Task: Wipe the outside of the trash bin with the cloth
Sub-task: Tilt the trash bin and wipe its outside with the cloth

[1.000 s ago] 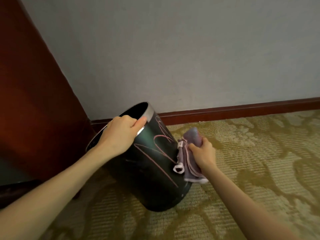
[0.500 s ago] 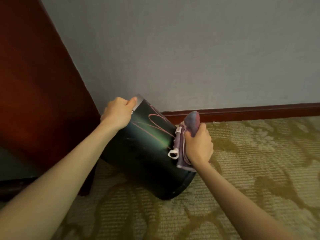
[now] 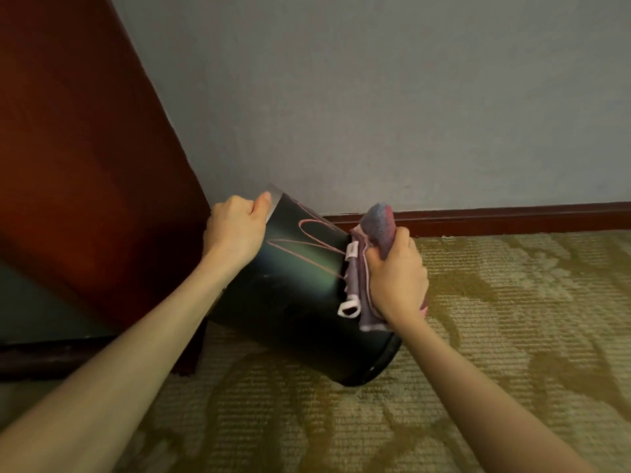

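We see the black trash bin (image 3: 293,302) tilted on the carpet (image 3: 495,336) by the wall. Our left hand (image 3: 235,230) grips its metal rim, and our right hand (image 3: 396,278) clutches the purple cloth (image 3: 375,230) against the bin's side.

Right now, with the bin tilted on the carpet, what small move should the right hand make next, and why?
Probably slide the cloth leftward over the pink marks. The right hand grips the cloth against the side of the trash bin, and the marks lie just beside it, seemingly unwiped. The left hand holds the rim, so the tilted bin looks steady enough.
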`<state>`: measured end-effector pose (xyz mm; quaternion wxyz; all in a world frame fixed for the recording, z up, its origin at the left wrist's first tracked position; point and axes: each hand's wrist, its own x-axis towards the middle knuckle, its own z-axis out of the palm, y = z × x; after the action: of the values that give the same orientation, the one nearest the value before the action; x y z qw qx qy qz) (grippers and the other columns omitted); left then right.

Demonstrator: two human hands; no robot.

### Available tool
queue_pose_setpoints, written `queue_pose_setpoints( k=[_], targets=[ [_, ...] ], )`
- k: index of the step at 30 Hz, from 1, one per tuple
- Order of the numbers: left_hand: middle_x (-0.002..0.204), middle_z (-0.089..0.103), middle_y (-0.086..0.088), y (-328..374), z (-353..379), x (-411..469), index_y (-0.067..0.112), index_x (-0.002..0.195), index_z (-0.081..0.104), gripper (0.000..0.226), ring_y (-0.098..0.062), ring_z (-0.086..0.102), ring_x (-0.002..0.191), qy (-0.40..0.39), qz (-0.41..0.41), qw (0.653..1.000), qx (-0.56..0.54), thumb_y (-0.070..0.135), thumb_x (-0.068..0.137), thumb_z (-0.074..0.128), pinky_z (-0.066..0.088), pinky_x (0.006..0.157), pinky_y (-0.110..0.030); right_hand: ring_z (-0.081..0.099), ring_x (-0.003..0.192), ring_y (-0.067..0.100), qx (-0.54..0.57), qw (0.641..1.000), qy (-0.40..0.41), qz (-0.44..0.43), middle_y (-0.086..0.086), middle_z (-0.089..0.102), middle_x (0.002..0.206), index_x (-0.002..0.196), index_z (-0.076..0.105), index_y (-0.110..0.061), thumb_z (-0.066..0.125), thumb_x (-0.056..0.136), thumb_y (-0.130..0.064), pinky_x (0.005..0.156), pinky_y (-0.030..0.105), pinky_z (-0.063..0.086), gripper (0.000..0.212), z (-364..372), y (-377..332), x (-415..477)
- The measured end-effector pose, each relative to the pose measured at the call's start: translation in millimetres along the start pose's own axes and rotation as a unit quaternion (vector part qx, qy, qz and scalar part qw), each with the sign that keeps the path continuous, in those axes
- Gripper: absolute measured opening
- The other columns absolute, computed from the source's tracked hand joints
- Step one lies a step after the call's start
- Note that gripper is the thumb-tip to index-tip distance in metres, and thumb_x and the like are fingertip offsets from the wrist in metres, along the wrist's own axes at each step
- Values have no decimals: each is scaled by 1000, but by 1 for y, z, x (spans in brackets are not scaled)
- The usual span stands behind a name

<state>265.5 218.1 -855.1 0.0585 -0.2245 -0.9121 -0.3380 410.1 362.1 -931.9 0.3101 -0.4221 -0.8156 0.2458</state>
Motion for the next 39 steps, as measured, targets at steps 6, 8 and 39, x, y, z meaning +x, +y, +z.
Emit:
queue_pose_setpoints(
  k=[6, 8, 39],
  targets=[
    [49, 45, -9, -9, -7, -19, 9, 46, 43, 60, -34, 48, 52, 3, 46, 999, 1, 44, 95, 37, 37, 52, -41, 57, 101, 41, -20, 983, -153, 103, 19, 60, 113, 107, 51, -9, 59, 84, -41, 75, 41, 42, 40, 9, 11, 48],
    [49, 43, -8, -11, -5, -20, 12, 45, 41, 60, -36, 49, 54, 11, 44, 999, 6, 45, 94, 36, 36, 52, -40, 56, 105, 40, -24, 976, -176, 126, 20, 59, 117, 113, 53, -8, 60, 83, -41, 79, 41, 43, 45, 10, 10, 56],
    [39, 32, 5, 25, 1, -61, 19, 43, 32, 57, -16, 36, 36, 9, 155, 987, 29, 42, 95, 37, 25, 44, -29, 58, 99, 37, 37, 969, -196, 147, 17, 62, 111, 108, 58, -8, 61, 82, -43, 71, 33, 38, 44, -5, -11, 59]
  ],
)
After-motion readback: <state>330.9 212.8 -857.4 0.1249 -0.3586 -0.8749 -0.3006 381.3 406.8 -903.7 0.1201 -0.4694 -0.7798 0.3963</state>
